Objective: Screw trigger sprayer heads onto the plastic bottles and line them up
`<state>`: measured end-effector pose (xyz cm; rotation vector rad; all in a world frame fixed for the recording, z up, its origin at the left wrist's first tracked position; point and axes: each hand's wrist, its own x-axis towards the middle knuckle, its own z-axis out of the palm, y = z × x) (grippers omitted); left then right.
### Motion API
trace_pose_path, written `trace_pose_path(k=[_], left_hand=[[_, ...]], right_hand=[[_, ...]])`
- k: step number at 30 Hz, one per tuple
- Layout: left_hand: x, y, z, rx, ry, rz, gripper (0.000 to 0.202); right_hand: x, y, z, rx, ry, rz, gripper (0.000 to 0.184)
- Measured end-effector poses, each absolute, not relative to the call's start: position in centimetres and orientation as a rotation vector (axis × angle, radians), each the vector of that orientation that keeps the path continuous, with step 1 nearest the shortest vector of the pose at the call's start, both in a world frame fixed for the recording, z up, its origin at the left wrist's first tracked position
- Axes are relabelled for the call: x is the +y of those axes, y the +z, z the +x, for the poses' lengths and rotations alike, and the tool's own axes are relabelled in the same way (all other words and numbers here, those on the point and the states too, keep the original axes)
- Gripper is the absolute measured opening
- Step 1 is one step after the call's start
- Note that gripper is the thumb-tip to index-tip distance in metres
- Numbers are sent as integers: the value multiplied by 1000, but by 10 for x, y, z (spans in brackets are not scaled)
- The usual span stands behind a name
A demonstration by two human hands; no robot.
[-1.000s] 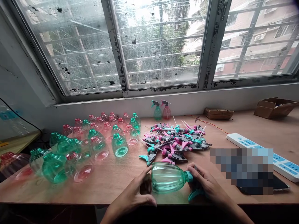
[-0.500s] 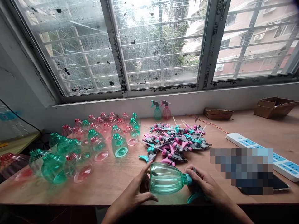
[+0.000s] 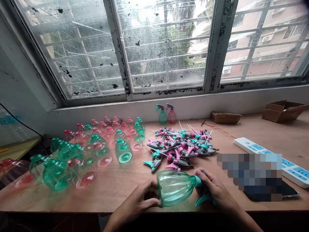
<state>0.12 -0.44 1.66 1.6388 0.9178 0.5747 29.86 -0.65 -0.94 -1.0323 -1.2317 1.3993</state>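
Observation:
A clear green spray bottle (image 3: 176, 188) lies sideways in the air over the table's front edge, its neck to the right. My left hand (image 3: 142, 197) is curled at the base, thumb below and fingers behind. A dark grey trigger sprayer (image 3: 202, 200) with teal trigger and collar sits on the neck. My right hand (image 3: 214, 188) grips this sprayer, partly hiding its body. Just beyond the bottle is a heap of pink, teal and grey trigger sprayers (image 3: 180, 149), some with white tubes sticking out.
Many open pink and green bottles (image 3: 123, 151) stand at left. Two assembled spray bottles (image 3: 172, 116) are by the window wall. A white power strip (image 3: 256, 148), a dark phone-like device (image 3: 287, 190) partly blurred out, and cardboard boxes (image 3: 280, 112) lie at right.
The bottle has shifted slightly right and down, and its base end has dipped. My left fingers have drawn in closer at the base. My right hand still holds the sprayer.

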Motion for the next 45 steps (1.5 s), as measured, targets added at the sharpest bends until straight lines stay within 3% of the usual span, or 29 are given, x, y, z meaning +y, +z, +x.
trace_pose_path(k=[4,9,12,18,24,28,33,38,42,45], left_hand=[[-4,17,0,924,562,1647,32],[-5,11,2,920,653,1610,90],[-6,7,3,944,722,1582,107],[-6,10,0,954,673,1597,100],[-6,21,-3,935,689,1700,71],[-5,14,-5,859,724,1656,83],[-4,8,-6,816,749,1628,79],[-3,13,-1,915,683,1636,100],[-3,14,3,927,720,1656,79],[-2,12,3,908,723,1592,83]], right_hand=[[-5,-12,299,-1240,1397,-1028,47],[-4,-17,302,-1285,1372,-1030,47],[-2,-20,302,-1302,1368,-1038,46],[-2,-23,303,-1320,1377,-1042,47],[-7,-17,301,-1313,1375,-1067,47],[-7,-15,300,-1336,1379,-1066,48],[-5,-17,301,-1360,1374,-1033,45],[-3,-21,302,-1337,1377,-1035,45],[-3,-23,303,-1361,1363,-1032,43],[-3,-24,303,-1362,1388,-1021,42]])
